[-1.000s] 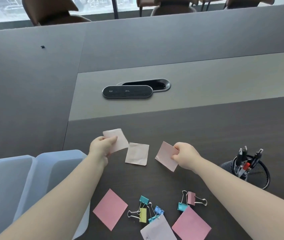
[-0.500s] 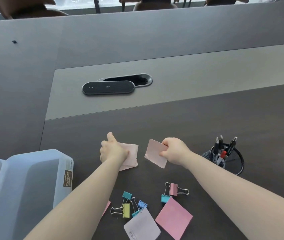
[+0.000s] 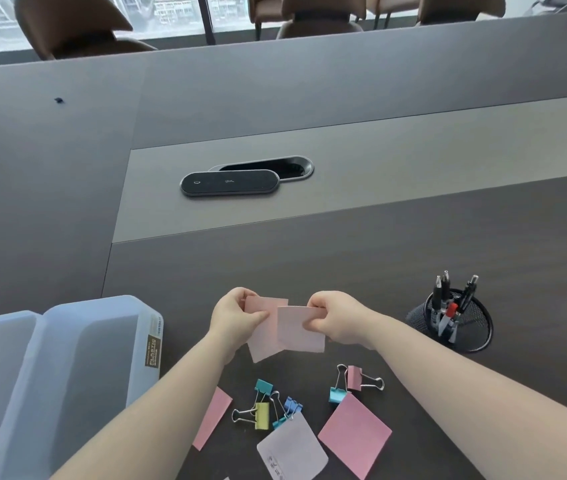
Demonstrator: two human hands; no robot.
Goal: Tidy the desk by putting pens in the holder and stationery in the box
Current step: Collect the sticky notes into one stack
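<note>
Above the dark counter (image 3: 344, 258), between box (image 3: 67, 358) and pen holder (image 3: 455, 323): left hand (image 3: 237, 320) pinching one pale pink note (image 3: 261, 337) at its upper corner, right hand (image 3: 337, 318) pinching another note (image 3: 301, 329) by its right edge. Both grips clenched on paper, notes overlapping. Nearer, loose on the counter: binder clips (image 3: 268, 407), more pink notes (image 3: 354, 433).

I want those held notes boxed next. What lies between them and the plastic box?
Nothing visible does. The pale pink notes are pinched in the left hand and right hand, off the desk; the dark desktop toward the plastic box is bare.
</note>
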